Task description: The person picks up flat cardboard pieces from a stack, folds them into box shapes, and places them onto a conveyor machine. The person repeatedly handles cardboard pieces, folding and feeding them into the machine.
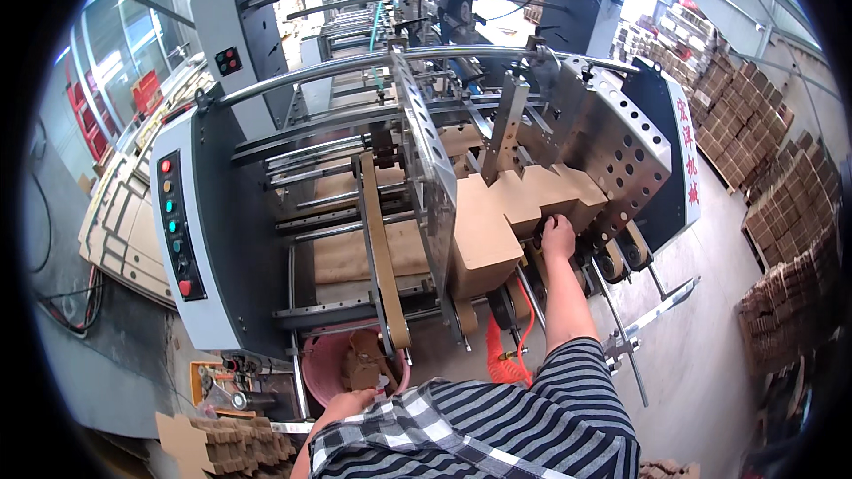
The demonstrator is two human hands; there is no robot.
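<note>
A thick stack of brown cardboard blanks (486,232) stands in the machine's feeder, between two perforated metal side plates. My right hand (557,236) reaches to the notched near edge of this stack, its fingers curled against the cardboard at the right. Exactly how many sheets they grip is hidden. Low by my body, my left hand (350,403) is beside a pink bucket (312,371) with cardboard scraps in it. My checked and striped clothing covers part of that hand, so its grip does not show.
A control panel (177,226) with coloured buttons is on the machine's left side. Feed belts (380,253) run toward me. A coiled orange air hose (506,357) hangs under the feeder. Bundled cardboard (240,445) lies at lower left; pallet stacks (790,231) line the right.
</note>
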